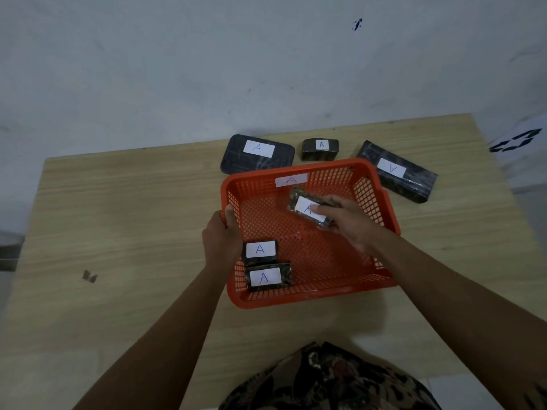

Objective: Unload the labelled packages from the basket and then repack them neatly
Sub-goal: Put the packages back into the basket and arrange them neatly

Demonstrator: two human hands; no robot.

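Head view: we're looking down at a wooden table [118, 232] with an orange basket [376, 199] right of centre.
Left hand [220, 241]: fingers wrapped over the basket's left rim, thumb inside, gripping only the rim.
Right hand [346, 223]: fingers closed around a small package [302, 204] over the basket's middle, label A facing up.
Still inside: two small packages [260, 250] [268, 276] side by side in the lower left corner.
Outside: we count three above the basket, a wide flat package [257, 153], a tiny package [320, 148] and a long package [396, 171] at upper right.
Basket label: white A tag [291, 180] on the far wall.
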